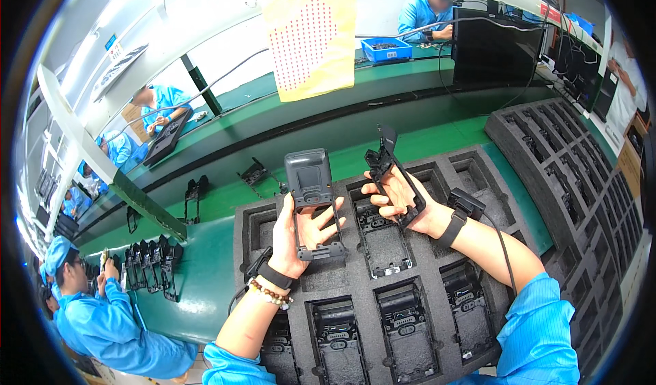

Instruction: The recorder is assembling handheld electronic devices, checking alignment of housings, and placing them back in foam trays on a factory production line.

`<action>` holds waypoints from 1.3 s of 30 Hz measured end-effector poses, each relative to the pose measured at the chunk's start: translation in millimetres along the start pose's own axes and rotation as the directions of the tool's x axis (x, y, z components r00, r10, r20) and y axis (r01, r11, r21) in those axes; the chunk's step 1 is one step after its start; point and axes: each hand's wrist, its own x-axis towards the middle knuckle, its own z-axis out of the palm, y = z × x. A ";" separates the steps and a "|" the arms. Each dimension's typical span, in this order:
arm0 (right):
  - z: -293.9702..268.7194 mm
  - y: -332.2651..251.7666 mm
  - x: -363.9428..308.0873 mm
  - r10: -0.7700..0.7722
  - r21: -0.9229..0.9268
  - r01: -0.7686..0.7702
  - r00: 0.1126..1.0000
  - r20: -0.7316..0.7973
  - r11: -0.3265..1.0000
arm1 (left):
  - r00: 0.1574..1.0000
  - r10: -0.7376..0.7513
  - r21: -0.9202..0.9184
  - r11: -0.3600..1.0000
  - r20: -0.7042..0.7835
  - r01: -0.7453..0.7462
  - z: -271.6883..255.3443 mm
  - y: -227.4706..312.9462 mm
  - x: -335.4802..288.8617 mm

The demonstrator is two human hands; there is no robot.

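My left hand [283,238] holds up a black plastic housing frame [307,169] with a solid upper panel and an open lower window. The thumb lies along its edge, and the other fingers show spread behind the window. In my right hand [427,214] is a second black housing frame [411,192], tilted and seen nearly edge-on, with the fingers curled round its side. Both frames are above a dark grey foam tray [371,316]. Several similar housings [408,330] lie in the tray's compartments, and some upper compartments are partly hidden by my hands.
More housings [154,265] stand in a row on the green bench [205,303] at left. Other frames [196,197] stand behind the tray. Large foam trays [547,159] fill the right. A metal post [147,204] rises at left. A co-worker [109,310] sits at the left.
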 end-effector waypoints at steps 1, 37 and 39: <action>1.9 1.7 -0.2 -0.002 0.000 0.002 1.000 -0.001 1.000 | 1.000 0.002 -0.013 1.000 -0.023 -0.003 -0.6 -0.6 0.6; 37.6 22.1 -9.6 -0.211 -0.728 0.227 0.971 0.115 0.647 | 0.987 0.160 0.266 0.950 0.029 -0.162 8.8 -4.8 -5.0; 38.9 23.5 -13.0 -0.317 -0.753 0.267 0.945 0.082 0.601 | 0.986 0.160 0.278 0.946 0.036 -0.164 10.1 -3.9 -6.0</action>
